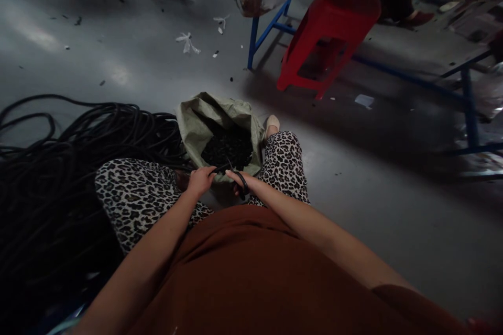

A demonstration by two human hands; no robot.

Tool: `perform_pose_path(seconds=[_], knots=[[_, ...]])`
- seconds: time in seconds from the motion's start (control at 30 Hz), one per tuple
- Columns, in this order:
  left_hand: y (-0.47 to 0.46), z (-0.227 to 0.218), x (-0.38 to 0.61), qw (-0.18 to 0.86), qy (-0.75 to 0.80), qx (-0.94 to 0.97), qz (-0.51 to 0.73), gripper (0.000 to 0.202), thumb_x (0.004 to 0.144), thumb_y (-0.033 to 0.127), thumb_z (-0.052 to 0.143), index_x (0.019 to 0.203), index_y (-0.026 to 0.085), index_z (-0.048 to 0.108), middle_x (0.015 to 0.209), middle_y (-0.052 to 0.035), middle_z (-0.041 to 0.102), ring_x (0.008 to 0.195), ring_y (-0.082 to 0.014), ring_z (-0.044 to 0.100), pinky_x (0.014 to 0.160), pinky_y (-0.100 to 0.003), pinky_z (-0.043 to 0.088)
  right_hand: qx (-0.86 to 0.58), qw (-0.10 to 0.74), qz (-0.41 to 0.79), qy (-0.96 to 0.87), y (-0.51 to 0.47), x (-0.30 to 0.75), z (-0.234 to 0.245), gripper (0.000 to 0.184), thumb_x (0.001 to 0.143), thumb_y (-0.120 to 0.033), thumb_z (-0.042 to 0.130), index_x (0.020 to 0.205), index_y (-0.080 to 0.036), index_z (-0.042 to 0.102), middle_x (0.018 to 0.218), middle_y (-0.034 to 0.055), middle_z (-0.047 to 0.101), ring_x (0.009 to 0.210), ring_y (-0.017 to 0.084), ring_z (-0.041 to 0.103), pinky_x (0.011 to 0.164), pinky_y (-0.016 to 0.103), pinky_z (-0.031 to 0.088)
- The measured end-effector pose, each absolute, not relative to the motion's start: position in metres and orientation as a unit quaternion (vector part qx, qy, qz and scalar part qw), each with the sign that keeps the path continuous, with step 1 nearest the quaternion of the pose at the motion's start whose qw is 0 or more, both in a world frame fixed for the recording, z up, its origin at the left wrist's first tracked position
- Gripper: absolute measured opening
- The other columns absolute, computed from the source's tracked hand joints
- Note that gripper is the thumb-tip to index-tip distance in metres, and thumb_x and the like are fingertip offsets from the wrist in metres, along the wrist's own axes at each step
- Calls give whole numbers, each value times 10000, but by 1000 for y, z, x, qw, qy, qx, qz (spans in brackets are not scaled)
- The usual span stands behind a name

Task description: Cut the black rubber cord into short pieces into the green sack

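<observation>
At the near rim of an open sack [191, 123] of black pieces [226, 149], the left hand [200, 181] pinches a thin black strip [220, 168] and the right hand [248, 178] grips scissors [244, 187], best kept above the sack, clear of fingertips [211, 170].

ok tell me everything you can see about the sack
The sack is pale grey-green and looks like thin woven plastic. Its mouth gapes wide, the rim loose and crumpled, highest on the far side. Inside lies a heap of small black pieces. It stands on the floor between the person's knees, its right side against or very near the right leg, black coils at its left. The left hand and right hand are at its near rim; contact is unclear.
</observation>
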State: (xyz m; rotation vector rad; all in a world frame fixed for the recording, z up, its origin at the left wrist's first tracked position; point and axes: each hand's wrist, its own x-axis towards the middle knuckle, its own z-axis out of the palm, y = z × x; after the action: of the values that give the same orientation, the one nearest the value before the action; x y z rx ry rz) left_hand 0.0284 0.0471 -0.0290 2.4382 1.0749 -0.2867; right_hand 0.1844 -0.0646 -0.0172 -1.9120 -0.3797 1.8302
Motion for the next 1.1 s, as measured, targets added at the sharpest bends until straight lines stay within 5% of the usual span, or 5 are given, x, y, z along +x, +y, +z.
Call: perform_pose_path(seconds=[1.1], knots=[[53,-44,28,232,406,875,-126,372,896,332,453,1232,274,602,1216,-29,654,1146,-209,575,931,-295,433,-749,174,584,-261,-66,187,-6,411,899,-503,515,786,-124,628,489,7,517,347,140,515,342,206,390]])
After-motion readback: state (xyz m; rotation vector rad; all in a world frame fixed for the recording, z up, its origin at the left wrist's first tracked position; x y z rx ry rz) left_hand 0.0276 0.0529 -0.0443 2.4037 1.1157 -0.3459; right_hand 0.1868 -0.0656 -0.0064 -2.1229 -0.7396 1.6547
